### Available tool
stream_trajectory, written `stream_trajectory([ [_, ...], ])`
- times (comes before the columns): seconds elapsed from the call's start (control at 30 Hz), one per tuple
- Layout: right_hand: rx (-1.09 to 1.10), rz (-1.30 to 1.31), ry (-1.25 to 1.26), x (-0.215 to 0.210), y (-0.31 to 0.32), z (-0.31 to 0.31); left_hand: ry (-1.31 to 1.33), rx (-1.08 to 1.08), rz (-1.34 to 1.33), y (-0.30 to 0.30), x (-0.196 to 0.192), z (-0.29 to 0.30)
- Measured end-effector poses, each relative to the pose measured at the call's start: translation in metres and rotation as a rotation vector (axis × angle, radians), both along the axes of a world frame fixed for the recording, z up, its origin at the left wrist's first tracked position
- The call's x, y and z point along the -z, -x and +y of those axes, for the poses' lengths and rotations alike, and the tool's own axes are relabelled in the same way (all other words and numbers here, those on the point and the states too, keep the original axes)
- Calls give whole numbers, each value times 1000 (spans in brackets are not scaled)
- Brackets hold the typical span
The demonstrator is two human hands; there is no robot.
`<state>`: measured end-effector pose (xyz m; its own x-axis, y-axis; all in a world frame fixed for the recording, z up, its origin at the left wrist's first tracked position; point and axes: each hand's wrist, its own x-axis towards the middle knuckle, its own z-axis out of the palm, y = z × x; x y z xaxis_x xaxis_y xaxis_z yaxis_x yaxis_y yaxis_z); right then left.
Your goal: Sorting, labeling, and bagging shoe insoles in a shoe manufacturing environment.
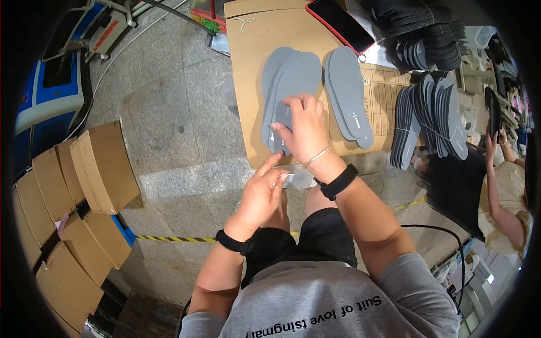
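Note:
Grey insoles (301, 70) lie in an overlapping pile on the cardboard surface, toes pointing away from me. My right hand (307, 132) rests over the middle of this pile, thumb and fingers spread apart. Close to the heel ends, my left hand (262, 191) has its thumb and fingers around the edge of a clear plastic bag (300, 179). Its index fingertip reaches the lowest heel. The bag hangs over the near edge, partly hidden by my right wrist. Another overlapping set of grey insoles (345, 90) lies just to the right.
Tied bundles of dark insoles (437, 115) stand right of the cardboard (245, 67). A red-edged phone (341, 25) lies at its far side. Cardboard boxes (104, 166) are stacked on the left, near a blue and white machine (53, 93). Another person (504, 197) is at the far right.

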<state>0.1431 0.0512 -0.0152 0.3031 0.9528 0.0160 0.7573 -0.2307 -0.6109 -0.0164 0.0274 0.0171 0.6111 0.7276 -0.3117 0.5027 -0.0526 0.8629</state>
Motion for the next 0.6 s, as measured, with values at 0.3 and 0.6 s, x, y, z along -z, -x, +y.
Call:
stream_trajectory([
  [0.3,155,110,-64,-21,-6,-1,-76,-36,-141,5,-1,-5],
  [0.6,-243,173,44,-50,-45,-45,603,-399,-237,27,3,11],
])
